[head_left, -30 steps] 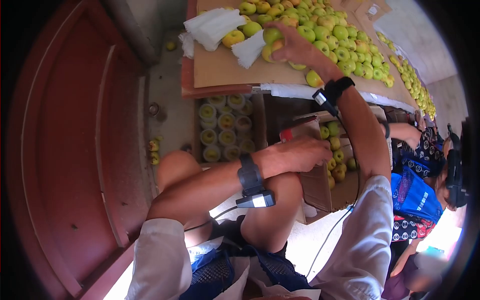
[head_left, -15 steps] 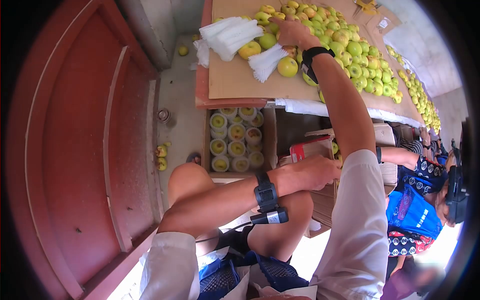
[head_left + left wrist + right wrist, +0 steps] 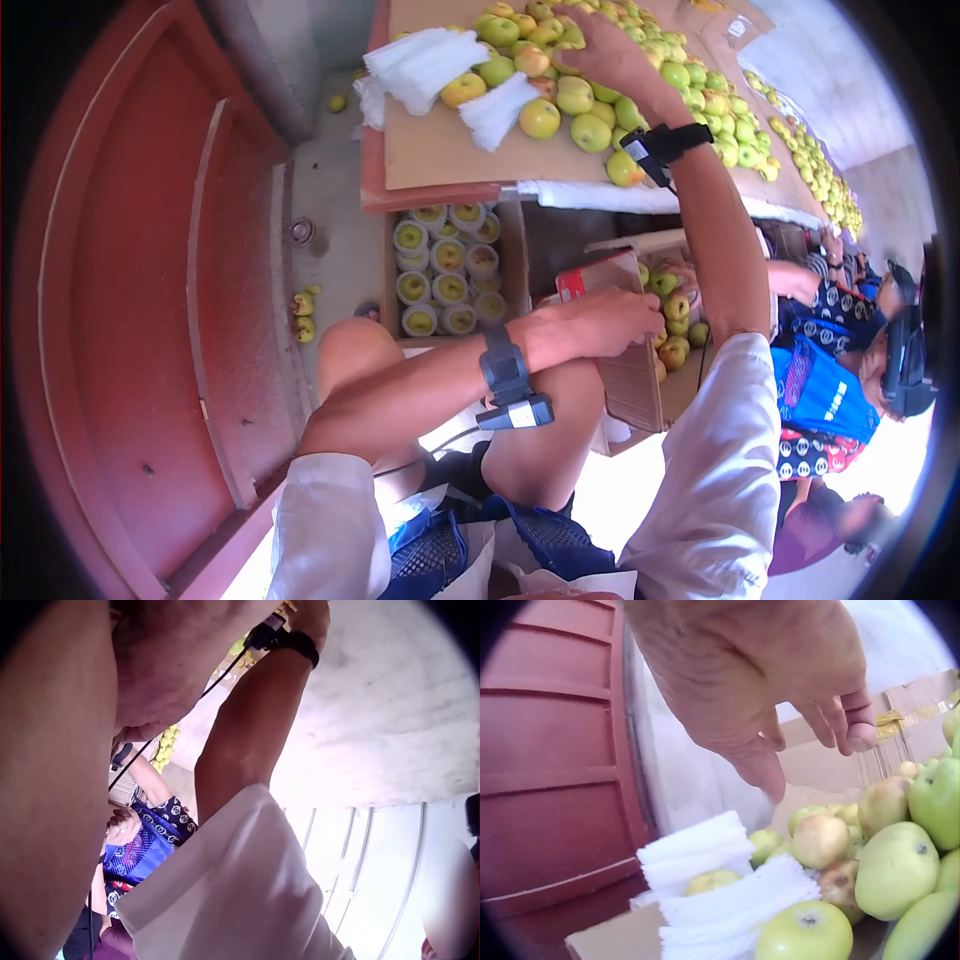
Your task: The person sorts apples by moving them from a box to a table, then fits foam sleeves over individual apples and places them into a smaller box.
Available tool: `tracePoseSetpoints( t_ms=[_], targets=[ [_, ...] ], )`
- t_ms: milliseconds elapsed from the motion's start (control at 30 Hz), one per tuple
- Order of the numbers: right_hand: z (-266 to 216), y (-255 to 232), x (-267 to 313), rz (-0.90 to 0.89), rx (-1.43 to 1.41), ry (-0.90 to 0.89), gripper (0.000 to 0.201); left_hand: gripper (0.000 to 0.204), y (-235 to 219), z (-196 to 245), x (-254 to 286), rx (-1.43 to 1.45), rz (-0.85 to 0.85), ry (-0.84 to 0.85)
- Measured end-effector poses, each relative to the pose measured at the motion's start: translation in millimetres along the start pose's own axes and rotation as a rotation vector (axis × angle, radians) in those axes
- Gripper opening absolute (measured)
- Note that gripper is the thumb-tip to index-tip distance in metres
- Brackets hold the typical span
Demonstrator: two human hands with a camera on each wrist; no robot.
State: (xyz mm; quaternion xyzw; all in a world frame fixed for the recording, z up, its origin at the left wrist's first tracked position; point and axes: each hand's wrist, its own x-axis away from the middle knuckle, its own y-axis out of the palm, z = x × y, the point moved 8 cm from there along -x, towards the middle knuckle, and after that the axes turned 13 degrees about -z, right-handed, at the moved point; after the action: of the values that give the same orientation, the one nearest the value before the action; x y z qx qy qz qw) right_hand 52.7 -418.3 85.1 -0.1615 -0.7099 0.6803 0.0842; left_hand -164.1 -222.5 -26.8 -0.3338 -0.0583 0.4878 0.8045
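My right hand (image 3: pixel 610 58) is stretched over the pile of green and yellow apples (image 3: pixel 574 96) on the table. In the right wrist view its thumb and fingers are apart, and no apple shows between them. White foam net sleeves (image 3: pixel 425 68) lie in a stack by the pile, with a single sleeve (image 3: pixel 497 110) nearer me. My left hand (image 3: pixel 612 322) has bent fingers right at the edge of a cardboard box flap (image 3: pixel 632 375); I cannot tell whether it grips the flap. The fingertips are hidden. Apples (image 3: pixel 676 318) lie inside that box.
A carton (image 3: pixel 515 265) below the table holds apples in foam sleeves (image 3: pixel 450 288). At left stands a red door (image 3: pixel 140 300). Several apples (image 3: pixel 304 315) lie on the floor. Another person in a blue vest (image 3: pixel 825 400) sits at the right.
My right hand let go of an apple near the foam sleeve and now reaches farther back over the pile. The left hand has kept its place by the box flap. The head view has shifted slightly.
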Motion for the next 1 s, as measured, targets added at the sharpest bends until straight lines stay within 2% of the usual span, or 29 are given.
tracePoseSetpoints(
  t_ms=[67,100,133,200,300,400,433,500,533,567,667,733,800,867,967,1000],
  targets=[
    [-19.7,-42.1,42.2,0.066,-0.083,0.01,0.044,0.019,5.5,-3.6,-1.7,0.007,-0.002,0.06],
    [-23.4,-55.9,64.5,0.146,-0.227,-0.214,0.051,0.019,7.0,-3.6,-1.7,-0.011,0.001,0.056],
    [-20.1,-66.5,86.6,0.185,-0.161,-0.195,0.051,0.019,5.8,-1.9,-1.4,-0.022,0.002,0.057],
    [-20.6,-86.4,127.7,0.252,-0.017,-0.159,0.05,0.02,3.6,2.3,-4.6,-0.026,-0.105,-0.03],
    [-20.2,-104.0,194.6,0.177,-0.429,-0.075,0.048,0.021,6.0,-2.0,-6.2,-0.049,-0.135,-0.103],
    [-31.2,-109.6,259.2,0.104,-0.627,0.22,0.039,0.021,7.3,-5.4,-5.4,-0.032,-0.128,-0.13],
    [-17.0,-96.2,275.0,0.064,-0.399,0.12,0.037,0.022,5.0,-3.9,-4.0,-0.047,-0.117,-0.106],
    [-5.1,-74.9,304.5,-0.005,-0.316,0.153,0.026,0.023,3.0,-1.1,-4.0,0.007,-0.12,-0.12],
    [-8.4,-68.7,316.4,-0.028,-0.461,0.289,0.018,0.023,3.4,-1.1,-4.1,0.033,-0.122,-0.13],
    [8.3,-42.8,329.2,-0.187,-0.553,0.449,0.021,0.023,5.7,-1.7,-5.0,0.06,-0.117,-0.118],
    [44.9,16.5,338.6,-0.41,-0.225,0.295,0.022,0.021,6.3,-0.7,-4.3,0.062,-0.119,-0.104],
    [70.2,58.8,339.3,-0.493,-0.083,0.185,0.027,0.021,10.0,-1.1,-4.7,0.036,-0.145,-0.1],
    [90.1,105.9,337.1,-0.586,-0.064,0.225,0.033,0.021,13.1,-1.0,-5.8,0.05,-0.166,-0.121],
    [119.7,177.4,327.3,-1.012,-0.08,0.311,0.04,0.021,16.4,1.4,-5.7,0.108,-0.185,-0.162],
    [135.3,198.0,333.2,-1.064,-0.161,0.614,0.054,0.025,18.2,9.6,-5.2,0.084,-0.158,-0.103],
    [135.1,198.1,336.1,-1.007,-0.22,0.645,0.055,0.024,19.7,11.3,-4.4,0.074,-0.162,-0.104]
  ],
)
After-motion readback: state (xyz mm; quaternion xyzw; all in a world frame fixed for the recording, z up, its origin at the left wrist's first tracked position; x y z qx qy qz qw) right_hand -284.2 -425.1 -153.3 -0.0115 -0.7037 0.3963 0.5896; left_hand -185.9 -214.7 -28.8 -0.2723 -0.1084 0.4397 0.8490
